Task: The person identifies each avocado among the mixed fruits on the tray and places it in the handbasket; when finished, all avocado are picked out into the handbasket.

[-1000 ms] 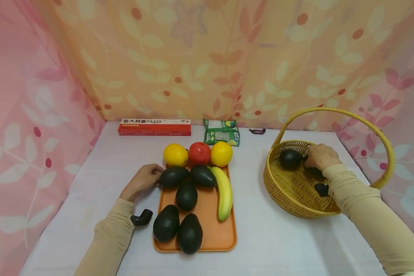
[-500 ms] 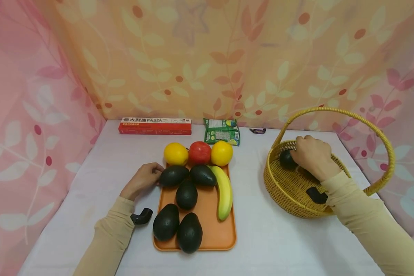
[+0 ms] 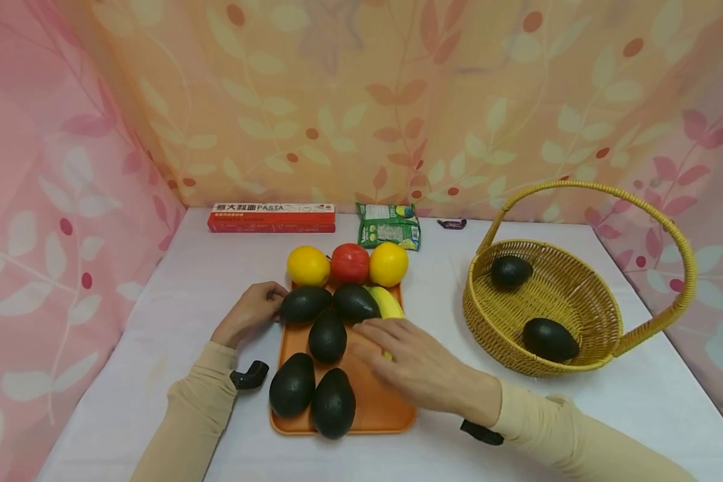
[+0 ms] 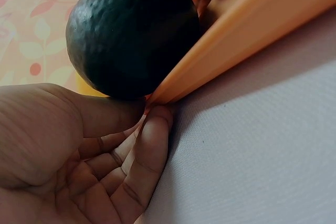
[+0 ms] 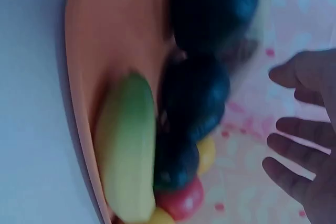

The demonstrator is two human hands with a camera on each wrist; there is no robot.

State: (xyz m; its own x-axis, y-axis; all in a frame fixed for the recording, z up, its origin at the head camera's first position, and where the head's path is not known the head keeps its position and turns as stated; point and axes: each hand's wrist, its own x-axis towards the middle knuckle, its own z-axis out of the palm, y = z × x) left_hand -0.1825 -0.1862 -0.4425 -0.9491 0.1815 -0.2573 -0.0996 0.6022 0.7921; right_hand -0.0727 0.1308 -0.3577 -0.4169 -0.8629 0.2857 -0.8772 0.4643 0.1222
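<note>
My left hand [image 3: 254, 309] pinches the rim of the orange tray [image 4: 210, 51] between thumb and forefinger, right beside a dark green avocado [image 4: 131, 35]. Several avocados lie on the tray, including one in the middle [image 3: 328, 337] and two at its near end. A banana [image 5: 126, 150] lies along the tray's right side, partly hidden in the head view. My right hand [image 3: 416, 365] hovers over the tray with fingers spread and nothing held. At the tray's far end sit a red fruit [image 3: 350, 264] and two yellow fruits, one left [image 3: 308, 266] and one right [image 3: 388, 264].
A yellow wicker basket [image 3: 488, 328] with a tall handle stands to the right, holding one avocado [image 3: 511, 271] at the back and another [image 3: 550, 339] in front. Behind the tray lie a red pasta box [image 3: 271, 218], a green packet [image 3: 389, 227] and a small dark wrapper [image 3: 452, 223].
My right hand has come out of the basket and moved left over the tray, leaving two avocados in the basket. My left hand has stayed at the tray's edge.
</note>
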